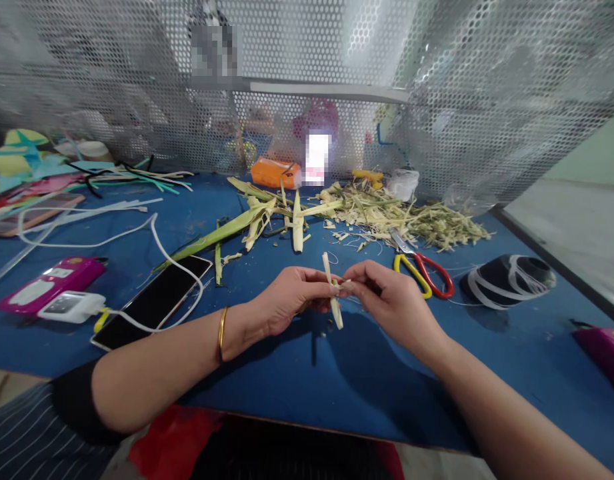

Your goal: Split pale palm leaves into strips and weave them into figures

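Observation:
My left hand (287,297) is closed, pinching a short pale strip of plant leaf (337,315) that stands nearly upright between thumb and fingers. Its two ends stick out above and below the grip. From the right, my right hand (394,303) meets it, thumb and fingertips pressed together against the strip's middle. What those fingertips pinch is too small to make out. Scissors (424,270) with one yellow and one red handle lie just beyond my right hand. Farther back are a long green stalk (221,233) and a broad pale leaf piece (297,230).
A pile of dry plant scraps (387,213) lies at the back. On the right stands a spool of white thread (509,281). A phone (154,303), white cable (157,237) and purple packet (49,287) lie left. A perforated metal screen (287,53) closes off the table's back.

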{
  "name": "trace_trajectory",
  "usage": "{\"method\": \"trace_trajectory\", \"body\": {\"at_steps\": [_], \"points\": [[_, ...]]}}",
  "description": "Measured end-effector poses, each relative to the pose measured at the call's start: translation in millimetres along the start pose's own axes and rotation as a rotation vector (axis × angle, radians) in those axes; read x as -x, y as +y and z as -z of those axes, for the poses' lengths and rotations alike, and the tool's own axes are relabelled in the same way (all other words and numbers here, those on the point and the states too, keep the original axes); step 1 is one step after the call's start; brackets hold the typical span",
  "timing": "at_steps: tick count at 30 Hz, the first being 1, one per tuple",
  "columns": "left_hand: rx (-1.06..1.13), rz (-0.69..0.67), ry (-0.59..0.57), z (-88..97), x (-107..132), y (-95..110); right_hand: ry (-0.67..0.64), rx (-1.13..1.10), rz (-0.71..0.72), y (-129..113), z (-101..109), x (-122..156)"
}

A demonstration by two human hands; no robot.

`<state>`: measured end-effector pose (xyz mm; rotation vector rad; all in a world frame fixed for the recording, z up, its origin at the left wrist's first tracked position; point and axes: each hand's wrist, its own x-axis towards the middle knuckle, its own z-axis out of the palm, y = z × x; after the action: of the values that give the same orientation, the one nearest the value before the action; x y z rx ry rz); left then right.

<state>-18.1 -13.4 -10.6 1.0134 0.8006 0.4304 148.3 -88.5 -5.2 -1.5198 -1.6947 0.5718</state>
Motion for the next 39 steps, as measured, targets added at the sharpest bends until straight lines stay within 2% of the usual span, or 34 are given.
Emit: {"method": "trace_trajectory", "body": {"at_steps": [3,6,9,11,19,25,32,36,39], "points": [[-0.023,-0.018,-0.016,0.8,-0.8,0.3,-0.070,-0.044,-0.036,3.2,8.4,-0.4],[-0.051,-0.024,-0.047,1.9,-1.7,-0.2,-0.108,0.006,0.002,5.6,17.2,-0.5],[-0.062,-0.002,-0.079,2.6,-2.1,-0.9,-0.059,0.064,0.050,7.9,20.2,-1.8],[-0.058,0.008,-0.109,3.1,-2.2,-1.5,-0.027,0.040,0.020,10.7,18.0,-3.6],[0.045,-0.010,-0.178,5.1,0.5,-2.9,-0.054,-0.442,-0.290,18.7,7.0,-11.9],[0.075,-0.001,-0.211,3.2,3.0,-0.3,-0.067,-0.622,-0.419,19.7,5.3,-14.9],[0.137,-0.086,-0.175,1.6,1.7,-0.8,-0.217,-1.032,-0.635,24.6,-7.3,-13.3],[0.134,-0.171,-0.102,3.3,-1.4,-2.6,-0.236,-1.026,-0.650,17.7,-14.9,-9.6],[0.085,-0.225,-0.048,3.9,-2.1,-2.3,-0.164,-0.792,-0.556,13.0,-19.3,-5.8]]}}
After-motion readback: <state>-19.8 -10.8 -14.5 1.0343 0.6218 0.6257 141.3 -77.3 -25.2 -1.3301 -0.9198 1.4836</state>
